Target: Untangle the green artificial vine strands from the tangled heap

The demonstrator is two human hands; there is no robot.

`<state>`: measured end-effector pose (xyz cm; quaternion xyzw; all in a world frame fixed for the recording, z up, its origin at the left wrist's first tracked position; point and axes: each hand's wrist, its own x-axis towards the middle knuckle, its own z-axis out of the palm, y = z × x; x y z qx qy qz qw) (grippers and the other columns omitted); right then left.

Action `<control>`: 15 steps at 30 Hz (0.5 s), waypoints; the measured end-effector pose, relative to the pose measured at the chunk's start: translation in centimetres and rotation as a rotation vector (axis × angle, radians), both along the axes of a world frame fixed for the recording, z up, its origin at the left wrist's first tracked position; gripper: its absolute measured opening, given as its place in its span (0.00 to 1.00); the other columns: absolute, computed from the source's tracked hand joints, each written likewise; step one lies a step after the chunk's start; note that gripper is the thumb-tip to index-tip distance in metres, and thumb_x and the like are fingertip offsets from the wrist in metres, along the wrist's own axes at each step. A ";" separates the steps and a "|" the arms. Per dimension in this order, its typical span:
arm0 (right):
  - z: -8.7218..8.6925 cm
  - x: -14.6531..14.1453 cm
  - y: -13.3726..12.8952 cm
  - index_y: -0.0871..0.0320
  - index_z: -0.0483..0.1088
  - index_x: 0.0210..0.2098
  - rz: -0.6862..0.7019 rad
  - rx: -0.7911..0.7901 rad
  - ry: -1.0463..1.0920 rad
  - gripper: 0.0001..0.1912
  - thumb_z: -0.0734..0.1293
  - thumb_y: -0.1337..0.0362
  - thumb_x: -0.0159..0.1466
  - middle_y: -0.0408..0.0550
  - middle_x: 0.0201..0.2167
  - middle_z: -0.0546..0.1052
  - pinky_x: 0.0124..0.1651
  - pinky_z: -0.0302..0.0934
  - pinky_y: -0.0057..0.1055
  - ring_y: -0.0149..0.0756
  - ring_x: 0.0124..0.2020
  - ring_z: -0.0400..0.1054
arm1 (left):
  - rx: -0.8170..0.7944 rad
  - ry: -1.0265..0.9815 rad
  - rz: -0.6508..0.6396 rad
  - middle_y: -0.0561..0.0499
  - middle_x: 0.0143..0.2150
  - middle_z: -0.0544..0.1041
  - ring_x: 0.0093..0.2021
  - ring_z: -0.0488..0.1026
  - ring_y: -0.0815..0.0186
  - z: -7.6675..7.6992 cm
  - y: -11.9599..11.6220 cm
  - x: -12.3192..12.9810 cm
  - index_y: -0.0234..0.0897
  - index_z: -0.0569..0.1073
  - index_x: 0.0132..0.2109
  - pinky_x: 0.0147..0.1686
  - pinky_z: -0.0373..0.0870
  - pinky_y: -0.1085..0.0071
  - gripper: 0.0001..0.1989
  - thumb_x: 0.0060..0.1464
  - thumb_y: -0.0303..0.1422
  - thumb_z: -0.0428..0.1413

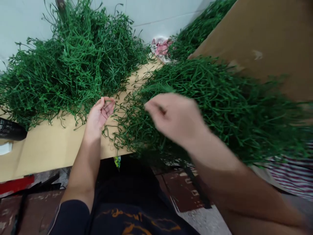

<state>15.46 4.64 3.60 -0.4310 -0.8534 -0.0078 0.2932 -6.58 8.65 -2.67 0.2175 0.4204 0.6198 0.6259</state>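
My left hand (102,111) is palm up over the cardboard, its fingers curled toward the thumb. A thin green stem seems to lie across its fingertips. To its right, my right hand (174,119) is smeared by motion, thumb and fingers drawn together; whatever they may hold cannot be made out. Below that hand spreads a pile of green artificial-looking stems (220,98) with small forked tips. Another heap of the same stems (80,62) rises behind my left hand. Loose stems straggle over the cardboard sheet (56,143) between the two piles.
A large cardboard panel (266,42) leans at the upper right. Pink and white crumpled material (162,47) sits near the pale wall (146,14). A black cylindrical object (11,129) stands at the left edge, beside a small white item (6,148). Striped cloth (293,176) is at lower right.
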 end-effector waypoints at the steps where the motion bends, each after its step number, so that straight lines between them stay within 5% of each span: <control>1: 0.5 1.7 1.1 0.59 0.69 0.29 -0.177 0.018 0.004 0.13 0.57 0.62 0.64 0.52 0.27 0.72 0.36 0.58 0.36 0.38 0.30 0.65 | 0.013 0.004 -0.026 0.52 0.34 0.79 0.38 0.77 0.71 0.1 -0.1 0.3 0.35 0.70 0.34 0.42 0.72 0.73 0.09 0.59 0.32 0.47; 4: 1.2 5.6 3.6 0.62 0.69 0.45 -0.474 0.178 0.012 0.20 0.59 0.54 0.63 0.63 0.39 0.72 0.46 0.56 0.50 0.54 0.45 0.64 | 0.026 0.007 -0.060 0.51 0.36 0.79 0.39 0.77 0.71 0.4 -0.4 1.1 0.35 0.71 0.35 0.43 0.71 0.72 0.09 0.59 0.32 0.47; 7: 1.1 5.9 4.3 0.67 0.66 0.51 -0.525 0.254 -0.019 0.30 0.62 0.49 0.59 0.70 0.49 0.67 0.49 0.52 0.56 0.63 0.54 0.57 | 0.038 0.023 -0.136 0.51 0.34 0.80 0.37 0.77 0.71 0.5 -0.6 1.7 0.34 0.71 0.34 0.41 0.71 0.73 0.09 0.59 0.31 0.48; 12: 1.0 -0.8 3.9 0.63 0.73 0.37 -0.138 -0.148 -0.080 0.17 0.58 0.58 0.64 0.55 0.37 0.75 0.48 0.57 0.40 0.43 0.43 0.67 | 0.075 0.105 -0.322 0.51 0.29 0.79 0.31 0.77 0.72 0.3 -1.1 2.5 0.33 0.71 0.31 0.36 0.71 0.75 0.06 0.53 0.32 0.55; 15: 0.7 -5.1 4.6 0.61 0.73 0.35 -0.001 -0.344 -0.074 0.17 0.58 0.57 0.64 0.51 0.35 0.75 0.42 0.57 0.33 0.37 0.38 0.67 | 0.045 0.165 -0.315 0.53 0.24 0.77 0.26 0.75 0.73 -0.1 -1.2 3.1 0.33 0.71 0.30 0.32 0.70 0.75 0.05 0.48 0.31 0.58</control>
